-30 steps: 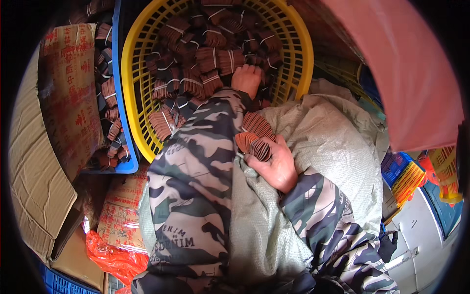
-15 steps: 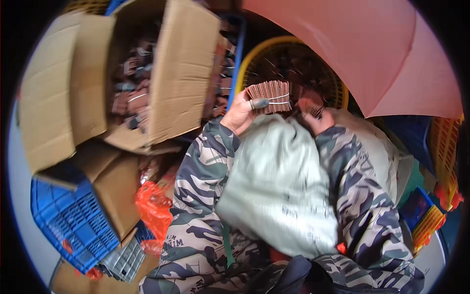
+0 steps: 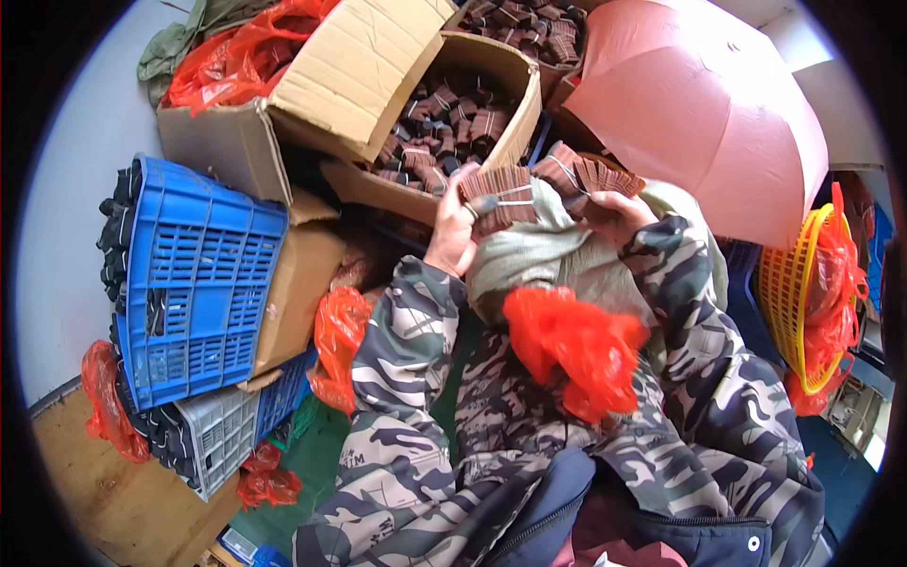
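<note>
My left hand point(image 3: 452, 238) is closed round a bundle of thin brown pieces point(image 3: 499, 197) bound with a white band; a dark cover sits on its thumb. Close beside it, my right hand point(image 3: 622, 217) grips another bundle of brown pieces point(image 3: 607, 178), fanned at its outer edge. A banded brown bundle point(image 3: 556, 166) shows between the two; whether the right hand also holds it, I cannot tell. Beneath both hands a grey-green sack point(image 3: 524, 253) lies bunched over my knees. A crumpled red plastic bag point(image 3: 574, 352) rests over my lap, nearer to me.
Ahead, an open cardboard box point(image 3: 527, 113) holds many banded brown bundles. An open pink umbrella point(image 3: 709, 113) covers the far right. Blue crates point(image 3: 203, 283) and a grey crate point(image 3: 222, 435) stand at left. A yellow basket point(image 3: 789, 302) with red bags is at right.
My view has shifted, showing more of my lap and the left side. The sack is now bunched toward my hands, and a red bag shows on my lap. Both hands still hold bundles.
</note>
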{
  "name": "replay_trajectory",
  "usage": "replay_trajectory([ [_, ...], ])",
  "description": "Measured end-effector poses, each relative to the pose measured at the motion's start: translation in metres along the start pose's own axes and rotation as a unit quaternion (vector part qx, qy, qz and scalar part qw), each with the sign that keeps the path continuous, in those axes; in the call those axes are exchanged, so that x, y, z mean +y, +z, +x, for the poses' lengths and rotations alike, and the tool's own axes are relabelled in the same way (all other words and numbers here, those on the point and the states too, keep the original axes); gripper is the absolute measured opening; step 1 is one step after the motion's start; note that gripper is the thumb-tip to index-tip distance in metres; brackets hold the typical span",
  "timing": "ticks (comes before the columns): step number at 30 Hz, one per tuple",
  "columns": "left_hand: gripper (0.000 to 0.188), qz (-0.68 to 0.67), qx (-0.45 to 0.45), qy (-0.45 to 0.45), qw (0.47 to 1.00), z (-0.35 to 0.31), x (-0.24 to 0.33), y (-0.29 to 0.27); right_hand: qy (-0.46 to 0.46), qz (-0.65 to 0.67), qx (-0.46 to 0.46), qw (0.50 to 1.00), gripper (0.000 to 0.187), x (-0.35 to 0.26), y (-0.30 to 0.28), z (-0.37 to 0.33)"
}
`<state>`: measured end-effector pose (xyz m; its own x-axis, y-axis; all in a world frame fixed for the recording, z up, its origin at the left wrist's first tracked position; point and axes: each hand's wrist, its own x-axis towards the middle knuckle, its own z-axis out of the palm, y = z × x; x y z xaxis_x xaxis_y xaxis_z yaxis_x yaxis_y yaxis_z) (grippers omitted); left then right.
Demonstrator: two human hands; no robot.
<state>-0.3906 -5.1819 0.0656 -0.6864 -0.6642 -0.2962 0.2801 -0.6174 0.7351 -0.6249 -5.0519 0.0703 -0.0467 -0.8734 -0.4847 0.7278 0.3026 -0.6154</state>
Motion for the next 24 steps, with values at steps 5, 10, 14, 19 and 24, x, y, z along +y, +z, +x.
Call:
replay_trajectory([
  [5, 0.054, 0.215, 0.090, 0.070, 0.970, -0.075, 0.034, 0.018, -0.021, -0.060, -0.086, 0.994, 0.033, 0.006, 0.050, -0.062],
  [10, 0.031, 0.259, 0.012, 0.012, 0.966, -0.140, 0.004, 0.063, 0.046, -0.220, -0.195, 0.955, 0.044, -0.003, 0.066, -0.135],
  [14, 0.049, 0.248, -0.001, -0.026, 0.968, -0.184, -0.044, 0.125, 0.053, -0.309, -0.283, 0.906, 0.036, -0.004, 0.055, -0.182],
  [19, 0.029, 0.114, 0.264, 0.010, 0.958, -0.287, -0.099, 0.131, 0.126, -0.194, -0.254, 0.939, 0.039, 0.058, 0.008, -0.240],
  [24, 0.042, 0.028, 0.308, -0.059, 0.949, -0.396, -0.198, 0.108, -0.024, -0.241, -0.315, 0.917, 0.035, 0.290, -0.120, -0.245],
])
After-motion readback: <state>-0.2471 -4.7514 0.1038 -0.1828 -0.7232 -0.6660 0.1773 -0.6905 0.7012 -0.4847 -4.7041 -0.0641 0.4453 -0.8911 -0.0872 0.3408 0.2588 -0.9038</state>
